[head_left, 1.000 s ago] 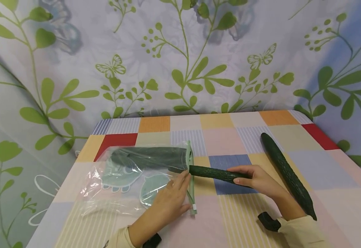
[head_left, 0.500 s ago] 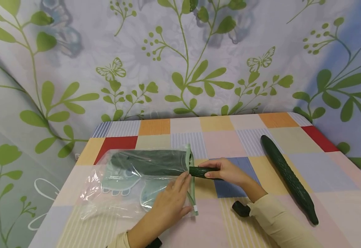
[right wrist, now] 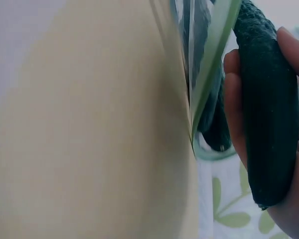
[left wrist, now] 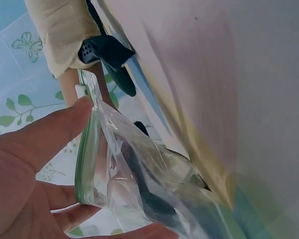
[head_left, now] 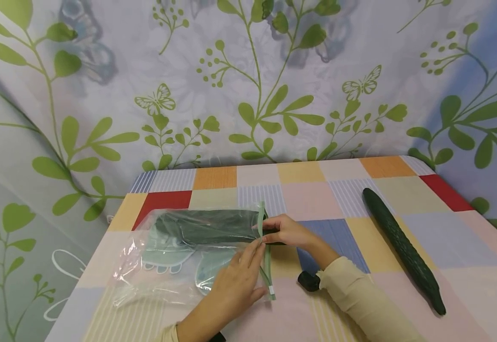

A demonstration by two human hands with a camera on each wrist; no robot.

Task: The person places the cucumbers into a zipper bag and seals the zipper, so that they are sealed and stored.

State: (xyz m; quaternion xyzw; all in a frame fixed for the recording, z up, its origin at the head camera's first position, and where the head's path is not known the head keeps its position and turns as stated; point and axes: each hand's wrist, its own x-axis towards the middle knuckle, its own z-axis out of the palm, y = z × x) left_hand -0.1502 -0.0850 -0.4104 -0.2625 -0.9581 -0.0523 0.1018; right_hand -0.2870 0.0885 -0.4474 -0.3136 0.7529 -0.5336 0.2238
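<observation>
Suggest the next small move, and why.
Probably push the gripped cucumber further left into the bag with the right hand. Its near end sticks out past the bag's green rim, the mouth gapes in the right wrist view, and the left hand is on the bag by the opening.

Zip bag [head_left: 158,287] at left on tablecloth [head_left: 312,195], cucumbers [head_left: 214,225] inside; one loose cucumber [head_left: 403,251] at right; cloth backdrop [head_left: 216,21] behind the far edge.

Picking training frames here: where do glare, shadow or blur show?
Head view: the bag shows white glints toward its left end; left wrist view: pale reflections along it; right wrist view: the tablecloth looks soft, shadowed near the bag, the held cucumber crisper.
</observation>
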